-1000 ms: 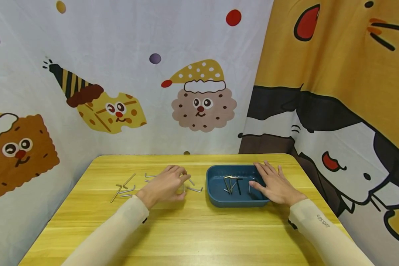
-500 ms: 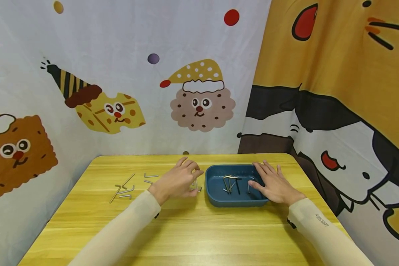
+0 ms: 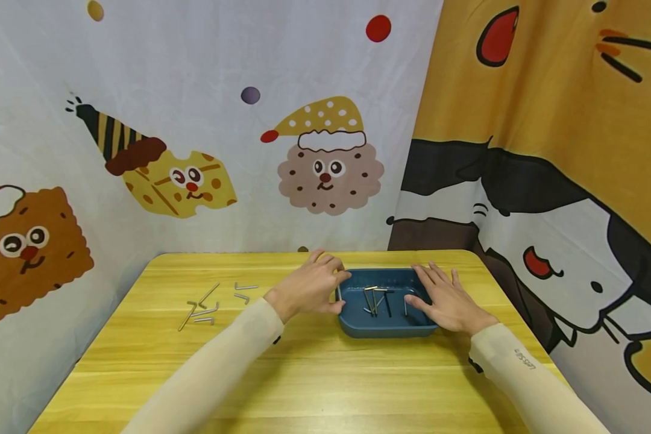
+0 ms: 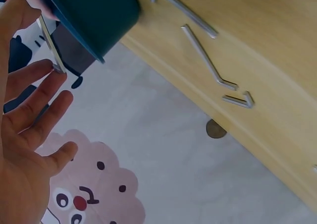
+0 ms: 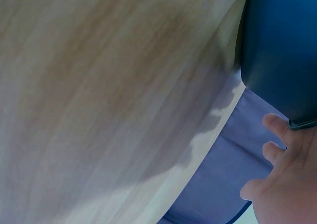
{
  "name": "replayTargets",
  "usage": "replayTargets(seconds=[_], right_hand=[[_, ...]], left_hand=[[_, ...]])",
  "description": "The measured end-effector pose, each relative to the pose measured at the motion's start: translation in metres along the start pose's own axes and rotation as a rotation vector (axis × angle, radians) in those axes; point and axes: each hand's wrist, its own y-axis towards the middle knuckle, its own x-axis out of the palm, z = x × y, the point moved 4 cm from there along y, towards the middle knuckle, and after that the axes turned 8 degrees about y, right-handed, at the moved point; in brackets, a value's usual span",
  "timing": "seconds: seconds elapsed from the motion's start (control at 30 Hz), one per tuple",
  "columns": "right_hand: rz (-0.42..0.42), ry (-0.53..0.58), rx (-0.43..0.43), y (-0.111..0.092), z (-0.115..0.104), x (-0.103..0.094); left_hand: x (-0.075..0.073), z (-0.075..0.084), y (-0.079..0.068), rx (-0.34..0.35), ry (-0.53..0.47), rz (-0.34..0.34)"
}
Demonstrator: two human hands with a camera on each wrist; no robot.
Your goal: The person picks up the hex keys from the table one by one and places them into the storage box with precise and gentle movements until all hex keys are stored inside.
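A left hand pinches a bent rod at the tray's left end.
In the head view's centre, the left hand [image 3: 309, 286] pinches the bent rod [image 4: 51, 45] lengthwise between thumb and fingertips, beside the blue tray [image 3: 387, 332] right of centre. The right hand [image 3: 450, 301] lies spread over the tray's right rim; how firmly it presses is hard to tell. Loose rods [image 3: 205, 311] lie at centre-left on the wooden table [image 3: 304, 380]; more rods [image 3: 389, 304] lie inside the tray.

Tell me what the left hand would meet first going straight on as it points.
Probably the blue tray, at its left end; depth is unclear, so the left hand may pass above it.
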Motion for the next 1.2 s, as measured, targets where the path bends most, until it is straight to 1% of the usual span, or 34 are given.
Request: replayTargets(seconds=[0.23,0.37,0.57,0.97,1.2], right_hand=[[-0.002,0.006,0.0,0.001,0.001,0.001],[-0.001,0.005,-0.003,0.001,0.001,0.001],[-0.009,0.002,-0.001,0.002,0.0,0.0],[-0.006,0.0,-0.007,0.001,0.003,0.001],[-0.011,0.006,-0.007,0.001,0.001,0.0]], left_hand=[[-0.001,0.003,0.017,0.009,-0.048,-0.051],[0.0,0.004,0.024,0.021,-0.052,-0.084],[-0.002,0.007,0.035,0.056,-0.044,-0.139],[0.0,0.014,0.052,0.138,-0.004,-0.296],[0.002,0.018,0.057,0.155,0.054,-0.41]])
